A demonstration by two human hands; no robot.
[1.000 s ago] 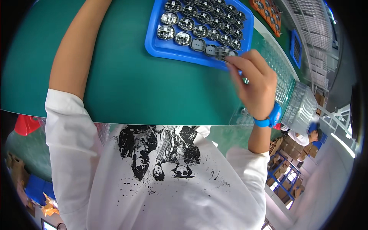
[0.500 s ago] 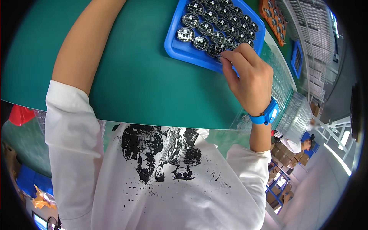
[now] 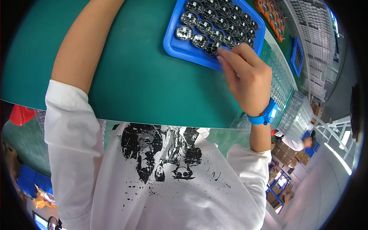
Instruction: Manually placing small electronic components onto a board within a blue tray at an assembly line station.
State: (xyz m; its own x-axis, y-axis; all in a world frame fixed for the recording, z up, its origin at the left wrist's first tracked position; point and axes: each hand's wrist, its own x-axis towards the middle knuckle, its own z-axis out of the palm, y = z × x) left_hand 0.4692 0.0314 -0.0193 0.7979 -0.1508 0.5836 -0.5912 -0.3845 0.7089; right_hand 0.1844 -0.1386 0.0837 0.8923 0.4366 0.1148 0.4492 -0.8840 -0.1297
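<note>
My right hand (image 3: pixel 250 78), with a blue band (image 3: pixel 267 112) round its wrist, reaches over the near right side of a blue tray (image 3: pixel 180 51). Thumb and forefinger are pinched together at the edge of a round, shiny black-and-silver part (image 3: pixel 213 49) in the tray's nearest row. The fingertips partly cover it, and the thumb is a little blurred. Several like parts (image 3: pixel 205 26) fill the tray in rows. My left forearm (image 3: pixel 82 46) stretches away over the green table (image 3: pixel 149 88); its hand lies beyond the top edge, out of view.
Stacked clear plastic trays (image 3: pixel 295 111) stand right of my right wrist. Farther right are an orange tray (image 3: pixel 271 17) of round parts and a smaller blue tray (image 3: pixel 297 57). Another person (image 3: pixel 293 143) and cardboard boxes (image 3: pixel 285 155) show behind. A red object (image 3: pixel 22 115) sits at the left.
My right fingertips have shifted slightly left at the near row, staying pinched by the round part. The left forearm looks nearly unchanged. The person in the background has moved a little.
</note>
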